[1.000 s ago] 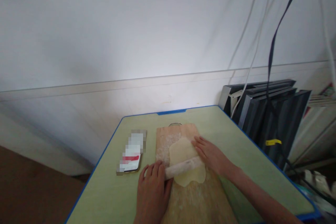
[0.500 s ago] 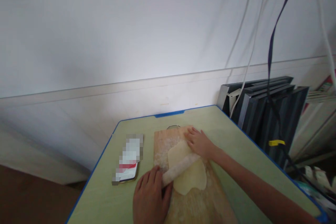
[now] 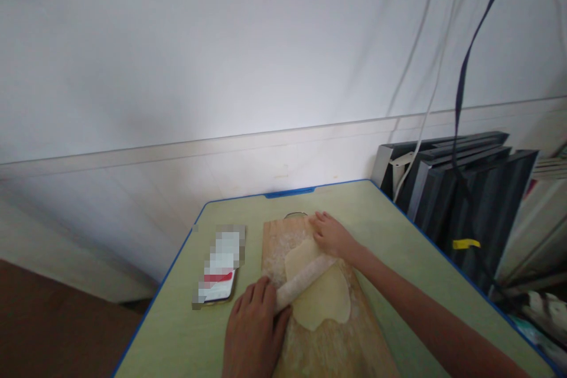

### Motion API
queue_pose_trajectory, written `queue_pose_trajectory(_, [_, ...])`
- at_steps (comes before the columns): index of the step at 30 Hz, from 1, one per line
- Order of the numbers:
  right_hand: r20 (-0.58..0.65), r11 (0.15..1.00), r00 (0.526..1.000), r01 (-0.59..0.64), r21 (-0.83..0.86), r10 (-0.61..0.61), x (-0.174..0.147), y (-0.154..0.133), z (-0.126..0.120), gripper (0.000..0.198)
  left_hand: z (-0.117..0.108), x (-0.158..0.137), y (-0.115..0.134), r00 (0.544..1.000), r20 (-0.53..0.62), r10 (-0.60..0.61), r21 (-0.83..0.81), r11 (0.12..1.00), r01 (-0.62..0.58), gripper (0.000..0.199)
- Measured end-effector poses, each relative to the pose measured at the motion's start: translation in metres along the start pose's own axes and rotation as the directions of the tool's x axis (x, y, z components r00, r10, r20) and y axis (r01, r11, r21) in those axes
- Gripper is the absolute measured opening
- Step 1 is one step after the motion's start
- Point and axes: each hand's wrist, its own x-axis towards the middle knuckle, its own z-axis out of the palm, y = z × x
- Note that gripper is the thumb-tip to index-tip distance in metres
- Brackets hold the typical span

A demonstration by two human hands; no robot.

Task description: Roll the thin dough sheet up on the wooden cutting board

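Note:
A floury wooden rolling pin (image 3: 305, 283) lies slantwise across a thin sheet of dough (image 3: 323, 301) on a wooden cutting board (image 3: 336, 351). My left hand (image 3: 254, 322) is closed round the pin's near left end, the thumb below it and the fingers over it. At the far right end, my right hand (image 3: 334, 239) covers the pin's tip with its palm. Its fingers bend toward the board's far right edge, and the exact contact there is partly hidden. Flour dusts the board around the dough, which has an uneven, wavy outline.
The board rests on a pale green table (image 3: 177, 331) with blue edging. A phone (image 3: 221, 269), its screen partly blurred out, lies left of the board. Dark folded panels (image 3: 469, 201) lean by the wall at right, where a dark strap (image 3: 460, 82) and pale cords hang.
The whole view has shifted slightly, so things sit a little further right. My right hand's fingers look more bent than before. The pin and dough stay nearly in place.

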Motion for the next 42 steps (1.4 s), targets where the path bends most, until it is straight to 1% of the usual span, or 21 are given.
queue_pose_trajectory(2, [-0.006,0.999,0.999,0.036,0.001,-0.036,-0.009,-0.001,-0.003,0.036,0.001,-0.002,0.002,1.000,0.007,-0.008,0.022,1.000,0.008,0.026])
queue_pose_trajectory(5, [-0.023,0.996,0.996,0.091,0.021,-0.091,-0.031,-0.006,-0.006,0.035,0.009,-0.007,0.003,1.000,0.008,0.003,0.064,0.998,-0.004,0.028])
queue_pose_trajectory(8, [-0.116,0.993,0.989,0.097,0.074,-0.088,-0.057,-0.011,-0.006,0.037,0.021,-0.010,0.003,0.999,-0.019,0.028,0.122,0.992,-0.026,0.029])
queue_pose_trajectory(11, [-0.197,0.994,0.980,0.058,0.090,-0.039,-0.074,-0.016,-0.003,0.040,0.029,-0.009,0.000,0.998,-0.060,0.037,0.150,0.988,-0.028,0.030])
queue_pose_trajectory(14, [-0.181,0.995,0.983,0.045,0.088,-0.029,-0.069,-0.017,-0.004,0.040,0.029,-0.003,-0.005,0.996,-0.042,0.075,0.119,0.990,-0.069,0.030])
queue_pose_trajectory(17, [-0.113,0.992,0.992,0.058,0.108,-0.046,-0.047,-0.013,-0.007,0.039,0.027,0.002,-0.010,0.993,0.001,0.115,0.092,0.989,-0.115,0.030])
queue_pose_trajectory(19, [-0.061,0.994,0.997,0.046,0.097,-0.040,-0.028,-0.010,-0.008,0.038,0.026,0.003,-0.011,0.991,0.027,0.130,0.091,0.987,-0.132,0.031])
queue_pose_trajectory(24, [0.011,0.998,0.999,-0.040,0.052,0.040,0.009,-0.009,-0.003,0.045,0.025,0.003,-0.010,0.988,0.071,0.137,0.109,0.983,-0.145,0.033])
queue_pose_trajectory(28, [0.023,0.995,0.996,-0.085,0.052,0.083,0.018,-0.009,0.002,0.043,0.020,0.004,-0.006,0.988,0.111,0.111,0.097,0.988,-0.122,0.035])
queue_pose_trajectory(33, [0.014,0.996,0.998,-0.069,0.053,0.068,0.011,-0.009,-0.001,0.044,0.014,0.005,-0.001,0.989,0.123,0.077,0.059,0.995,-0.085,0.036])
queue_pose_trajectory(35, [0.003,0.997,0.999,-0.039,0.059,0.039,0.004,-0.010,-0.006,0.038,0.014,0.005,0.000,0.991,0.111,0.079,0.056,0.995,-0.085,0.036])
queue_pose_trajectory(38, [-0.014,0.997,1.000,0.012,0.075,-0.011,-0.016,-0.012,-0.013,0.029,0.015,0.006,-0.001,0.993,0.076,0.095,0.066,0.993,-0.100,0.036])
queue_pose_trajectory(40, [-0.045,0.995,0.998,0.040,0.090,-0.036,-0.033,-0.014,-0.014,0.029,0.015,0.007,-0.002,0.993,0.041,0.113,0.085,0.990,-0.116,0.035])
queue_pose_trajectory(42, [-0.108,0.994,0.993,0.055,0.089,-0.045,-0.052,-0.018,-0.013,0.032,0.016,0.008,-0.003,0.991,-0.005,0.137,0.103,0.985,-0.136,0.034])
